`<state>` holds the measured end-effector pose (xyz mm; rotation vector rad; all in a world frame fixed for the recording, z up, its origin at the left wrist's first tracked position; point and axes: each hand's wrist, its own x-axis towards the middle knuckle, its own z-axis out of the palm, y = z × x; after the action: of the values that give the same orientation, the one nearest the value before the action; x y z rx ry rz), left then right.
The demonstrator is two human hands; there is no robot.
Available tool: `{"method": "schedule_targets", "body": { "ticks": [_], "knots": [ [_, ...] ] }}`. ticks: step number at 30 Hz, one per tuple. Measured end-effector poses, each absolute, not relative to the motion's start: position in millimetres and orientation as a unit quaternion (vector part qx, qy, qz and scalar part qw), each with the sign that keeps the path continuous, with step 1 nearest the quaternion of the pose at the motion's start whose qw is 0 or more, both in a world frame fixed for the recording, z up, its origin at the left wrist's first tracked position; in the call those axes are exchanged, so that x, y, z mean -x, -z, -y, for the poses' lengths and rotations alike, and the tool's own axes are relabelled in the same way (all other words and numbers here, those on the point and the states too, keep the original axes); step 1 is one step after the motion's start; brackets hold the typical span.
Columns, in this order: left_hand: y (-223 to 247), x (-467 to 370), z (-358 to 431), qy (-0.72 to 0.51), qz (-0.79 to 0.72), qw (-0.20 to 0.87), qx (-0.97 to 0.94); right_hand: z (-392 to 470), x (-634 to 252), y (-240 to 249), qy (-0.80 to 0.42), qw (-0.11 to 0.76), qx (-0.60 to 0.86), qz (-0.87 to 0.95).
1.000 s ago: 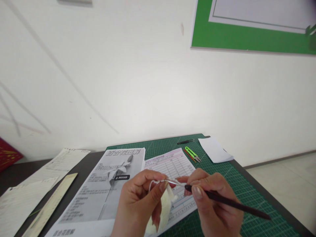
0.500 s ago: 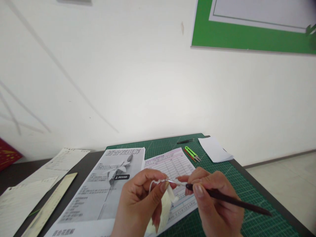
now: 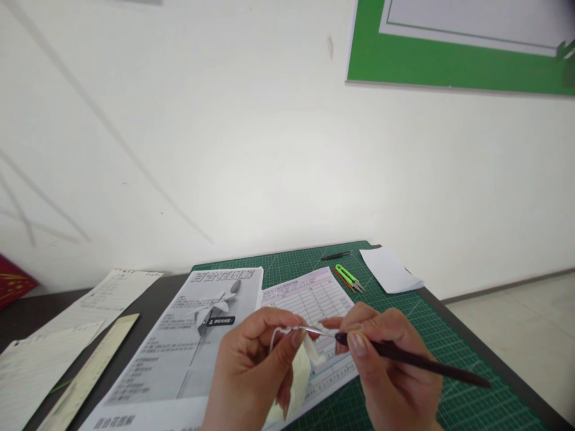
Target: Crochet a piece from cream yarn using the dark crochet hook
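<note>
Two hands, one crochet hook and one length of white yarn at the centre of the work. The left hand [image 3: 256,359] pinches the yarn [image 3: 282,330] between thumb and forefinger, a loop of it arching over the fingers. The right hand [image 3: 390,365] grips the crochet hook [image 3: 417,361] by its dark handle; the metal shaft points toward the left fingertips, where its tip meets the yarn and cannot be made out clearly. Below the left fingertips hangs one pale yellow strip [image 3: 300,380], partly hidden by that hand.

Behind and between the hands lies one printed table sheet [image 3: 309,299], partly covered; left of the left hand, one sheet with a flower picture [image 3: 171,341]. Beyond the right hand, on the green cutting mat [image 3: 449,335], are one pair of green snips [image 3: 348,276], a thin red item [image 3: 344,281] beside it, one pair of dark tweezers [image 3: 336,255] and, farther right, blank white paper [image 3: 390,272]. Farther left of the left hand: one ruler [image 3: 94,371], cut off below, two handwritten sheets [image 3: 121,293] and one red object [image 3: 15,281], cut off by the frame. High beyond the right hand, one green-bordered board [image 3: 426,66] is likewise cropped.
</note>
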<state>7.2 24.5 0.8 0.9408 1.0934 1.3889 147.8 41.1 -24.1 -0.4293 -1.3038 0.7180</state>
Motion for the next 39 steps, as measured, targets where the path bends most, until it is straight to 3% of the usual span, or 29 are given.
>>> {"method": "schedule_targets", "body": {
  "ticks": [5,9,17,24,33,39],
  "knots": [
    [-1.9,-9.5,-22.7,-0.590,-0.479,0.508,-0.404,-40.2,-145.4,23.0,-0.311,0.723,0.192,0.587],
    [0.9,-7.2,-25.4,-0.581,-0.452,0.546,-0.399,-39.8,-142.8,24.9,-0.326,0.723,0.193,0.577],
    [0.2,-4.6,-29.1,-0.582,-0.405,0.619,-0.337,-46.7,-135.1,32.7,-0.455,0.727,0.218,0.465],
    [2.6,-5.9,-32.2,-0.602,-0.442,0.580,-0.326,-44.3,-128.2,35.5,-0.412,0.727,0.206,0.509],
    [-0.6,-8.5,-29.9,-0.609,-0.423,0.620,-0.256,-45.9,-124.9,37.5,-0.623,0.676,0.185,0.348],
    [5.8,-10.0,-31.1,-0.632,-0.391,0.605,-0.286,-44.5,-122.9,35.3,-0.616,0.675,0.171,0.368]
  ]
}}
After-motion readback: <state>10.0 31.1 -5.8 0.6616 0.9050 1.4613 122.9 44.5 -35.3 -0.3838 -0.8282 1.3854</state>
